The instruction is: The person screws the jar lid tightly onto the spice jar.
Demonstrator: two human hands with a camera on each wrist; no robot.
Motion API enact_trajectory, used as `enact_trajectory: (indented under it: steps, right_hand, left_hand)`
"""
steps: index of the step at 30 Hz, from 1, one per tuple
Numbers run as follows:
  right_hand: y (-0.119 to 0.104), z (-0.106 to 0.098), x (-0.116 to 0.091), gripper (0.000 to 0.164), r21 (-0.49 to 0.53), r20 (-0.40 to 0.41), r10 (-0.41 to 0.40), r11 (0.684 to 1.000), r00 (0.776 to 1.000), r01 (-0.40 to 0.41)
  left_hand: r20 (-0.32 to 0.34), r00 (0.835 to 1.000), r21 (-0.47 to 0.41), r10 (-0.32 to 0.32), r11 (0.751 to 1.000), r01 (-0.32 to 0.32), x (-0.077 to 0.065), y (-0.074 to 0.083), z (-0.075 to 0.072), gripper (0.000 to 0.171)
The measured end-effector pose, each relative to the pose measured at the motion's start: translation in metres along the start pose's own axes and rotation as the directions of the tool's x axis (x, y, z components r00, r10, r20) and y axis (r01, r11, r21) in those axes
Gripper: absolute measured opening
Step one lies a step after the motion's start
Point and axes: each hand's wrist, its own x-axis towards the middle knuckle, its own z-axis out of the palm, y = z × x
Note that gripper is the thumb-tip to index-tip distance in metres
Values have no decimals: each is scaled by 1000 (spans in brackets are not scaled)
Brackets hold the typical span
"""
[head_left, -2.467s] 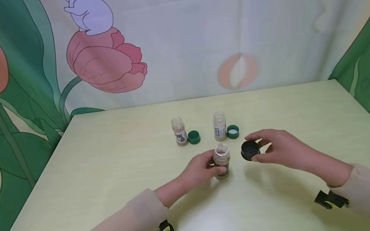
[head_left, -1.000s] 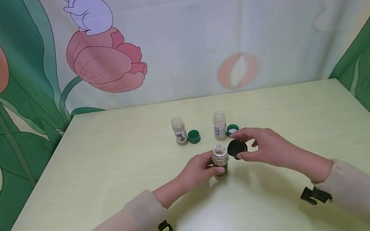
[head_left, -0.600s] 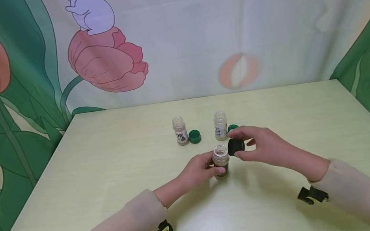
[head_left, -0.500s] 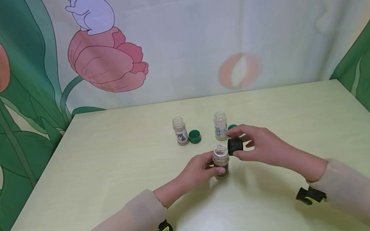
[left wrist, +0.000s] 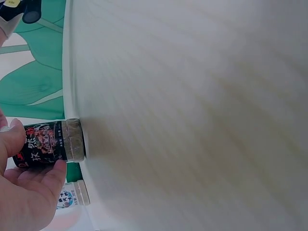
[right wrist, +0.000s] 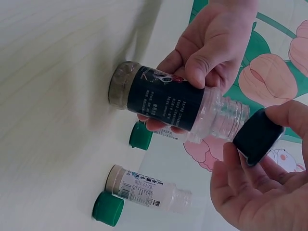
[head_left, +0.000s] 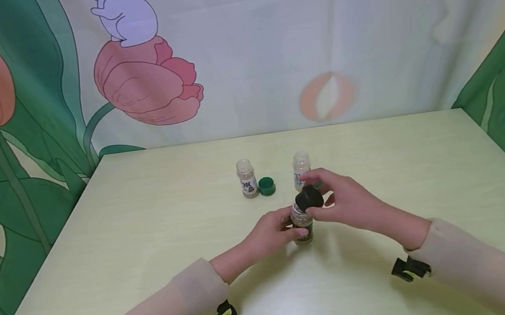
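A clear seasoning bottle with a black label (right wrist: 166, 98) stands upright on the table, and my left hand (head_left: 269, 237) grips it round the middle. Brownish contents show at its base, and its threaded neck is bare in the right wrist view. My right hand (head_left: 349, 200) pinches a black cap (right wrist: 259, 136) between thumb and fingers. Tilted, the cap sits right at the bottle's mouth, covering part of it in the head view. The left wrist view shows the left thumb and fingers round the label.
Behind stand two uncapped bottles with white labels, a left bottle (head_left: 247, 179) and a right bottle (head_left: 301, 164). A green cap (head_left: 266, 186) lies beside the left one; another green cap (right wrist: 108, 208) is mostly behind my right hand in the head view. A printed curtain (head_left: 243, 61) hangs beyond the table.
My right hand has moved left with the black cap, from beside the bottle to over its mouth, turning the cap on the way. The left hand and its bottle have stayed put.
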Motion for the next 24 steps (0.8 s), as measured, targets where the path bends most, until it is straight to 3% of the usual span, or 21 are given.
enact_trajectory:
  steps: [14,24]
  right_hand:
    - [-4,7,4,57,-22,0,-38,999,999,38]
    - [0,9,4,59,-13,23,-11,1000,1000,11]
  left_hand:
    - [15,1000,-3,11,1000,-11,0,-1,-2,31]
    - [9,999,-30,-31,999,31,-1,1,0,30]
